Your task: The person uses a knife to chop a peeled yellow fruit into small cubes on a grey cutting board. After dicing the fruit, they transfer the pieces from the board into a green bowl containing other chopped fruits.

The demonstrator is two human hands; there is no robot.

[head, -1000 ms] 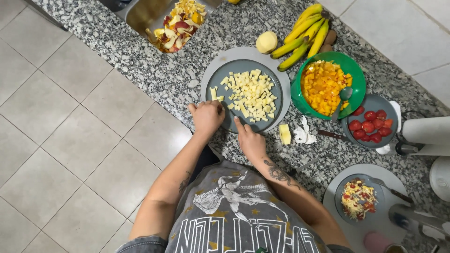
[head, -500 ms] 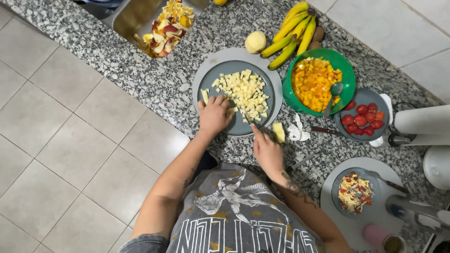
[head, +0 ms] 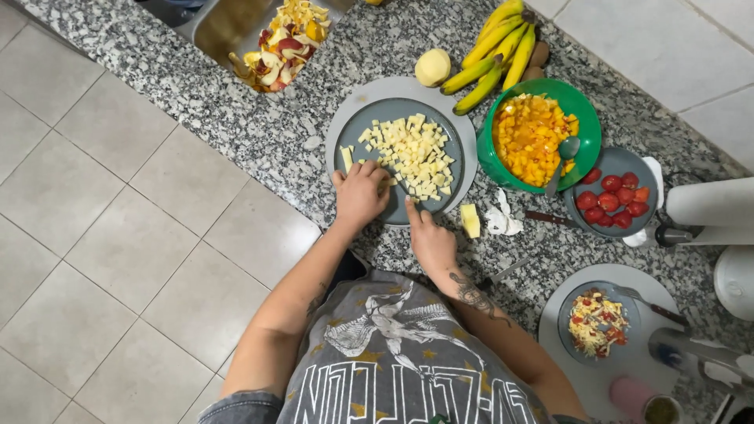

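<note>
Looking straight down on a speckled granite worktop [head: 236,102], and both hands are at the near edge of the grey plate [head: 471,141]. The left hand [head: 360,195] lies knuckles up on the plate's near-left rim, fingers curled down over a piece among the pale diced fruit [head: 412,153]; the grip looks closed, but what it has hold of is hidden under the fingers. A single pale strip lies on the plate just left of that hand.

The right hand [head: 430,242] sits just right of the left, on the near rim, index finger stretched out towards the cubes. Whether anything lies in its grip I cannot tell; the palm faces down and hides it.

The diced pieces fill the middle of the plate in a loose heap, reaching from the left hand's fingertips towards the far right rim. Just off the plate to the near right, one pale chunk [head: 470,220] rests on the stone beside a crumpled white scrap [head: 503,224].

Farther right, a green bowl [head: 585,106] holds orange diced fruit with a spoon in it. Behind that lies a bunch of bananas [head: 499,47], with a peeled pale round fruit [head: 433,67] to their left. A small dark bowl of red pieces [head: 616,196] sits right of the green one. At far left, the sink [head: 228,27] holds a pile of peelings.
</note>
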